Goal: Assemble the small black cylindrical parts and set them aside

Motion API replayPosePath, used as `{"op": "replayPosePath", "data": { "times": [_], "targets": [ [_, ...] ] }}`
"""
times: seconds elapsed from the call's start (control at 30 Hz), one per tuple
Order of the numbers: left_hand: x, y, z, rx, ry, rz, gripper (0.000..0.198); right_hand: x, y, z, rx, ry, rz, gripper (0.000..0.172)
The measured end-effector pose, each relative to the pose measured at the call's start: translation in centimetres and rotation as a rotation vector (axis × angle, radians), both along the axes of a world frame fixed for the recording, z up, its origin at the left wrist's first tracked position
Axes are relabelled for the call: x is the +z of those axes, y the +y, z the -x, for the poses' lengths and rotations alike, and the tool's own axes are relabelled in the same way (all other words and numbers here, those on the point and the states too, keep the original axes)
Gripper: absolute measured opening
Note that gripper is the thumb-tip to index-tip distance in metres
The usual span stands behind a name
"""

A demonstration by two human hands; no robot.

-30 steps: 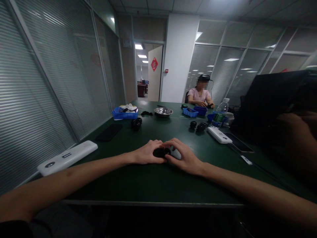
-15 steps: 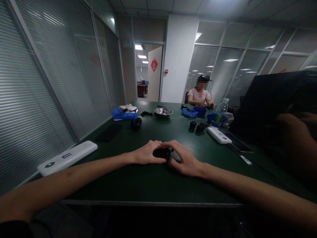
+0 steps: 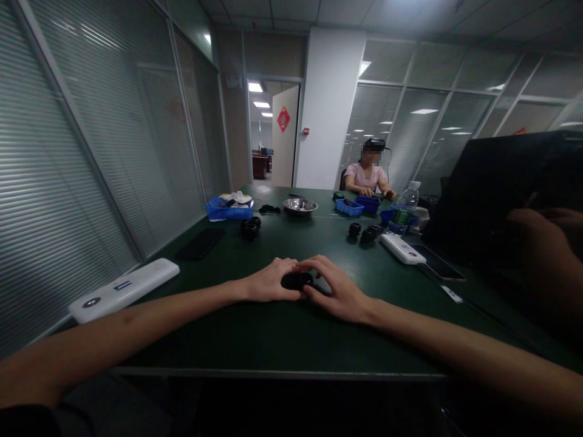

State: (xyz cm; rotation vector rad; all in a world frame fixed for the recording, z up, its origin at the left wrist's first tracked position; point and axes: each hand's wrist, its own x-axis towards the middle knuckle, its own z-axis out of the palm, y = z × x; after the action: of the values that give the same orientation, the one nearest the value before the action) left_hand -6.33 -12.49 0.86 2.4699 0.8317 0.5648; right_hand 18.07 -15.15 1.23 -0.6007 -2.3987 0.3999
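At the middle of the green table (image 3: 255, 340), my left hand (image 3: 271, 281) curls its fingers and thumb around a small black rounded part (image 3: 306, 280). My right hand (image 3: 341, 294) meets it from the other side, fingertips over the top and thumb on the part's near side. The fingers of the two hands almost touch above it. Much of the part is hidden, and its exact kind cannot be made out. Beyond my hands stand similar-looking black parts, one cluster (image 3: 250, 228) to the left and a pair (image 3: 368, 233) to the right.
A blue basket (image 3: 230, 211), steel bowl (image 3: 300, 207) and blue tray (image 3: 349, 208) stand farther back. White power banks (image 3: 125, 290), a dark phone (image 3: 200, 243) and a bottle (image 3: 405, 209) flank the middle. Another person's hand (image 3: 546, 243) is by a black panel (image 3: 483, 188); someone sits opposite.
My right thumb and fingers have shifted slightly left around the black part, whose round end has turned or shifted a little. My left hand stays nearly still. The seated person's hands have moved apart.
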Motion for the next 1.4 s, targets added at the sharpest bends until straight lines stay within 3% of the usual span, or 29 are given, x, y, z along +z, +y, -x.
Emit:
{"op": "replayPosePath", "data": {
  "times": [0.17,0.33,0.5,0.67,0.83,1.0,1.17,1.33,1.4],
  "targets": [
    [0.07,-0.03,-0.05,0.014,0.005,0.004,0.058,0.41,-0.17,-0.04,0.028,-0.025,0.008,0.06],
    [0.15,-0.04,-0.1,-0.008,0.008,0.0,0.053,0.34,-0.07,-0.05,0.018,-0.022,0.006,0.051],
    [-0.09,0.15,-0.03,-0.002,0.01,-0.01,0.057,0.29,-0.08,-0.02,0.039,-0.025,0.029,0.068],
    [-0.09,0.2,-0.07,0.008,0.018,-0.009,0.055,0.43,-0.14,-0.02,0.042,-0.029,0.031,0.053],
    [0.02,0.11,-0.11,-0.003,0.015,-0.022,0.053,0.34,-0.1,-0.08,0.065,-0.034,0.044,0.071],
    [0.08,0.08,-0.08,-0.001,0.019,-0.011,0.052,0.37,-0.14,-0.07,0.056,-0.042,0.051,0.056],
    [0.18,-0.01,-0.08,0.001,0.021,-0.02,0.051,0.42,-0.08,-0.1,0.079,-0.047,0.059,0.077],
    [0.08,0.04,-0.06,-0.008,0.018,-0.009,0.049,0.45,-0.17,0.06,0.073,-0.037,0.051,0.057],
    [-0.02,0.12,-0.08,-0.01,0.011,-0.018,0.05,0.49,-0.18,0.06,0.081,-0.04,0.052,0.06]
  ]
}}
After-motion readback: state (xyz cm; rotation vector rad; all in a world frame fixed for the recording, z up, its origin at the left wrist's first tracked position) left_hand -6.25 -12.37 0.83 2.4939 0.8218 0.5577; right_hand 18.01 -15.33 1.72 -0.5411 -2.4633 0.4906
